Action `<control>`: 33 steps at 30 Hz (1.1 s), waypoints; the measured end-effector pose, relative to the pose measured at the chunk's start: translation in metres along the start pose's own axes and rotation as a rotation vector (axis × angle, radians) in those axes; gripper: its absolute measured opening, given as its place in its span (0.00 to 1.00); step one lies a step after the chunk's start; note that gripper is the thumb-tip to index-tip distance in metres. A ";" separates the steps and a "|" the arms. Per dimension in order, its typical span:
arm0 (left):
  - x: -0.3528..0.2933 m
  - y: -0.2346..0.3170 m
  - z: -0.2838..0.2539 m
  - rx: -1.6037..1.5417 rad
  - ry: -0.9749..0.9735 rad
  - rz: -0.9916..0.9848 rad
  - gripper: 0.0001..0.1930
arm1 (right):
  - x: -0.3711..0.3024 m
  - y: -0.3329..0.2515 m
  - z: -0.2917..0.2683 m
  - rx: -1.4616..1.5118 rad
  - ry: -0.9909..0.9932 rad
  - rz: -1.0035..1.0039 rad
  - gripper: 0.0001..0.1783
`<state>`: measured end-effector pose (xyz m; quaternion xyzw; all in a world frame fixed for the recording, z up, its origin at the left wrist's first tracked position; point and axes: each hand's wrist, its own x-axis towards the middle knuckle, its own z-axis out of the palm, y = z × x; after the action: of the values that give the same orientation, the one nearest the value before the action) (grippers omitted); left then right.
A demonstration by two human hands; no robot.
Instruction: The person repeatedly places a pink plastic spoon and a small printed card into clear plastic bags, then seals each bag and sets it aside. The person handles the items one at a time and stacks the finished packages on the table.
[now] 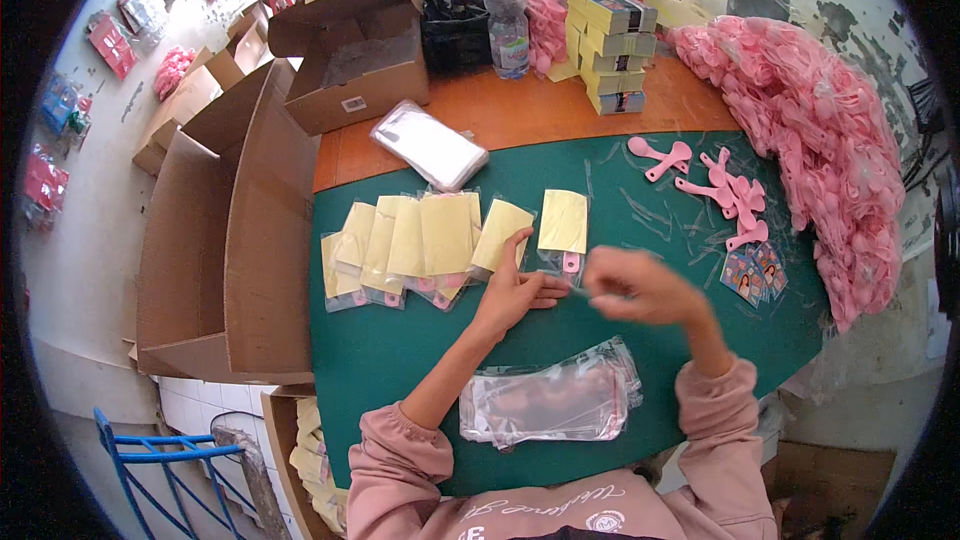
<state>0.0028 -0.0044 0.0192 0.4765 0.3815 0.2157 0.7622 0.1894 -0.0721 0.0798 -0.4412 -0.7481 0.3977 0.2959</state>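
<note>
My left hand (pixel 512 292) is open, its fingers stretched out. One digit points up against a clear packet with a cream card (pixel 500 233), and the others reach right to the lower edge of another packet with a cream card (pixel 563 221). A small pink piece (pixel 571 262) shows through that second packet. Just right of it, my right hand (pixel 640 286) is curled closed and blurred by motion; what its fingertips pinch is too small to make out. Left of my left hand, several filled packets (pixel 405 240) overlap in a row. Clear empty bags (pixel 545 400) lie near me.
Loose pink spoons (pixel 735 190) and small printed cards (pixel 752 273) lie right on the green mat (pixel 420 440), with film scraps. Beyond are a white-topped stack (pixel 430 145), card bundles (pixel 610 50), a bottle (pixel 507 25) and a spoon heap (pixel 800 130). Cardboard boxes (pixel 270 230) stand left.
</note>
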 end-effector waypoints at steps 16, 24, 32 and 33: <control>0.003 0.006 -0.009 -0.025 -0.319 -0.104 0.10 | -0.017 0.023 0.019 -0.453 0.337 0.085 0.24; 0.001 0.008 -0.017 0.254 -0.323 0.173 0.08 | -0.016 0.034 0.029 -0.072 0.504 0.147 0.08; 0.008 -0.003 -0.007 0.448 -0.061 0.335 0.06 | -0.020 0.049 0.035 0.233 0.559 0.260 0.05; 0.009 -0.005 -0.007 0.437 -0.024 0.326 0.05 | -0.019 0.051 0.039 0.333 0.581 0.289 0.05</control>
<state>0.0031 0.0037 0.0100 0.6874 0.3281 0.2424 0.6009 0.1889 -0.0868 0.0144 -0.5828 -0.4876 0.4098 0.5045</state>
